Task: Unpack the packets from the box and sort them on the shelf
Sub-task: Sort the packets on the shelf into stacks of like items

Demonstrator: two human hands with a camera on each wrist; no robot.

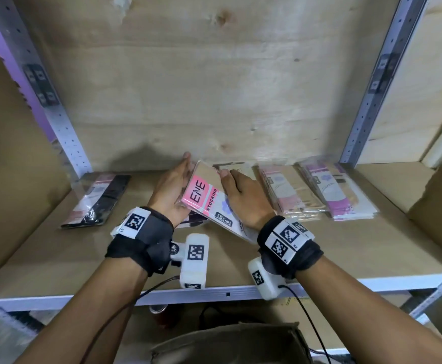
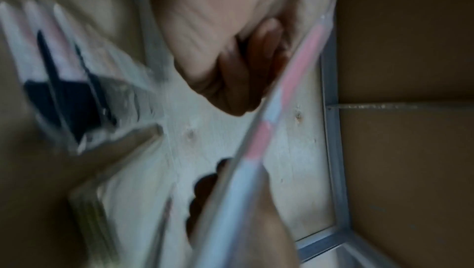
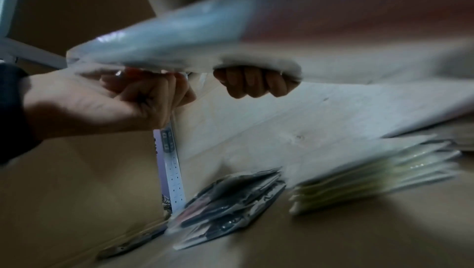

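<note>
Above the front of a cardboard-lined shelf [image 1: 56, 248], the left hand [image 1: 171, 190] and right hand [image 1: 243, 198] both grasp a tilted pink stocking packet [image 1: 201, 195], while farther back a dark packet [image 1: 96, 200] lies left and packet stacks [image 1: 317, 190] lie right against the plywood wall [image 1: 214, 88].

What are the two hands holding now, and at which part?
Both hold the pink stocking packets: the left hand grips their left long edge, the right hand their right long edge, fingers curled underneath.
</note>
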